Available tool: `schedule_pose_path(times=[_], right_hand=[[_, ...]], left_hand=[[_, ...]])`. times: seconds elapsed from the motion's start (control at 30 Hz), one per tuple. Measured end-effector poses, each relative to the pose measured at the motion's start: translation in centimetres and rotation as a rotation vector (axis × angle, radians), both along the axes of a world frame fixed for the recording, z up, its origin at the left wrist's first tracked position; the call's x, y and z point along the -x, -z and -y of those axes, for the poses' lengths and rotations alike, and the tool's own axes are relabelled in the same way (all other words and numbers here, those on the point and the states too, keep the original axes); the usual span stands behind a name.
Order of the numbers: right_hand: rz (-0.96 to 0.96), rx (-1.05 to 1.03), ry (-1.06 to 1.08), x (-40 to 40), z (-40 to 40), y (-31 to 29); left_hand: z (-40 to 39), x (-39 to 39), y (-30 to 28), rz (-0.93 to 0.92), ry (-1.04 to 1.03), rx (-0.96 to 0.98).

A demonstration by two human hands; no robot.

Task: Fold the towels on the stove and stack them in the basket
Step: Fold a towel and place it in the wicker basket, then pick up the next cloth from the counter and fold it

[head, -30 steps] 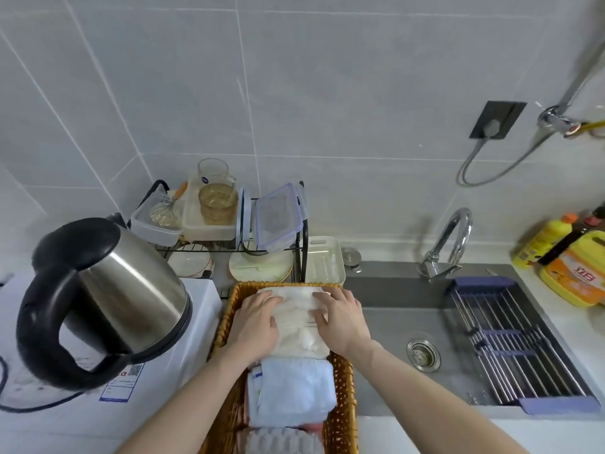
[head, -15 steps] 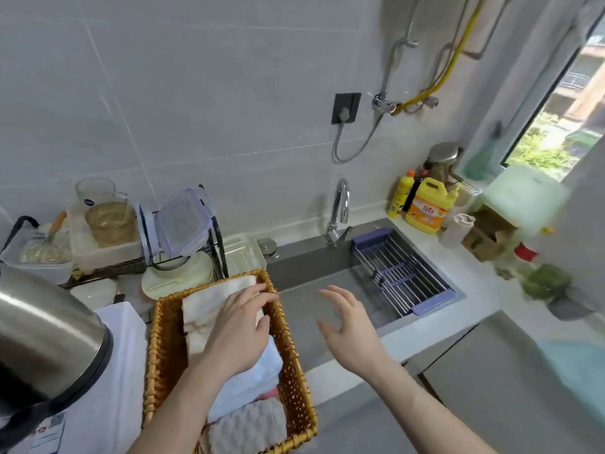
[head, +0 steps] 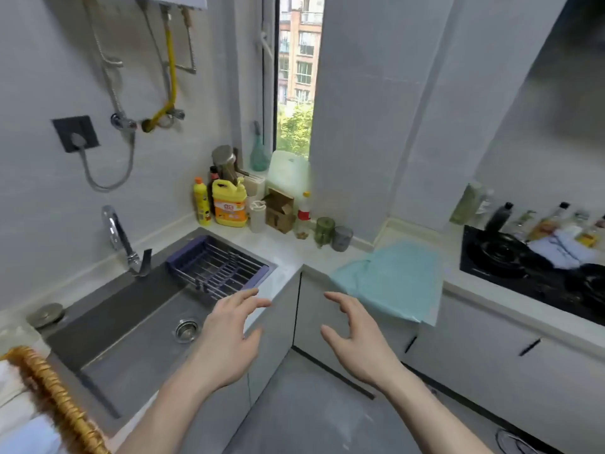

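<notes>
Both my hands have left the wicker basket (head: pixel 55 401), which now sits at the lower left edge with folded towels inside. My left hand (head: pixel 229 335) and right hand (head: pixel 357 335) hover empty, fingers spread, over the sink's corner and cabinet front. A teal towel (head: pixel 393 280) lies on the counter just beyond my right hand, and a pale blue towel (head: pixel 569 250) rests on the stove (head: pixel 510 273).

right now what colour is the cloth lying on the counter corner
Light teal cloth, draped over the counter edge; head view.
</notes>
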State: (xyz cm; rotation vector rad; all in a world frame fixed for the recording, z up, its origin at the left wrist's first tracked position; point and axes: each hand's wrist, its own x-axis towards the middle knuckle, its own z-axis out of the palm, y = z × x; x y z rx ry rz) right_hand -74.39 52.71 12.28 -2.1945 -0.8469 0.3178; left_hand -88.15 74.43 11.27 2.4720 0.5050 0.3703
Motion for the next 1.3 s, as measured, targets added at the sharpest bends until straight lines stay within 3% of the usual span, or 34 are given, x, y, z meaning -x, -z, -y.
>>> schedule_pose_path(times=[0.23,0.7,0.93,1.3], right_hand=[[0.006,0.004,0.203,-7.1,17.1,-0.3],[0.015,-0.076,0.732,-11.1,45.4,-1.2],[0.043,-0.043,0.876,-16.5,53.6,-0.2],[-0.026,0.009,0.855,-32.3,60.8,1.0]], left_hand=[[14.7,-12.1,-1.6,0.044,0.275,-0.093],[42.0,-31.0,-4.5,0.046,0.840,-0.165],[50.8,-38.4,-3.1,0.013,0.985,-0.164],[56.7,-53.9,-1.1,-0.054,0.977,-0.106]])
